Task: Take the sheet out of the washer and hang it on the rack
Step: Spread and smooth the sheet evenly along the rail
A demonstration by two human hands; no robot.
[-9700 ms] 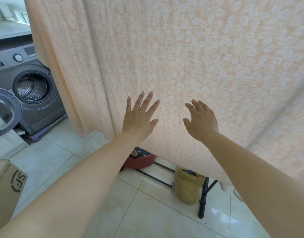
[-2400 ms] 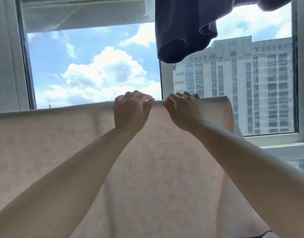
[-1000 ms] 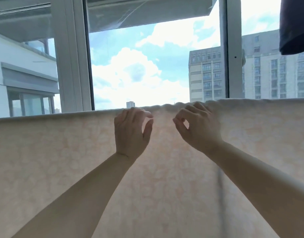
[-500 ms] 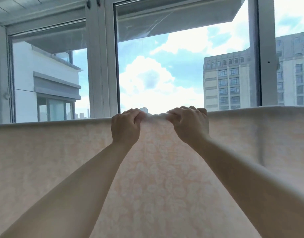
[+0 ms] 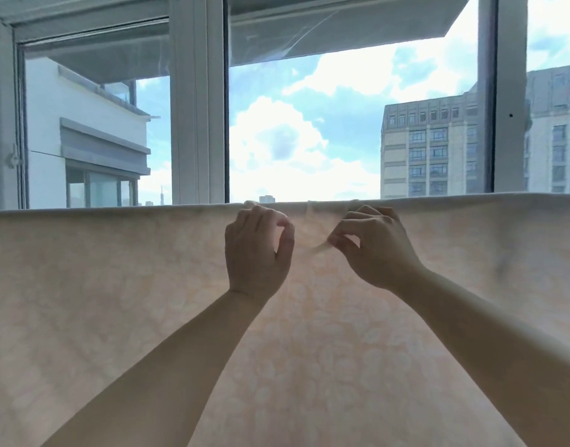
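The sheet [image 5: 122, 317] hangs over a bar hidden under its top fold, spreading wide to both sides of the 2 hands and dropping below them. It looks soft, thin and light, bunching wherever it is pulled, so it is best taken along the top fold. The right hand [image 5: 377, 246] pinches a small tuck of cloth just under that fold. The left hand [image 5: 257, 250] is curled beside it; whether it grasps cloth I cannot tell.
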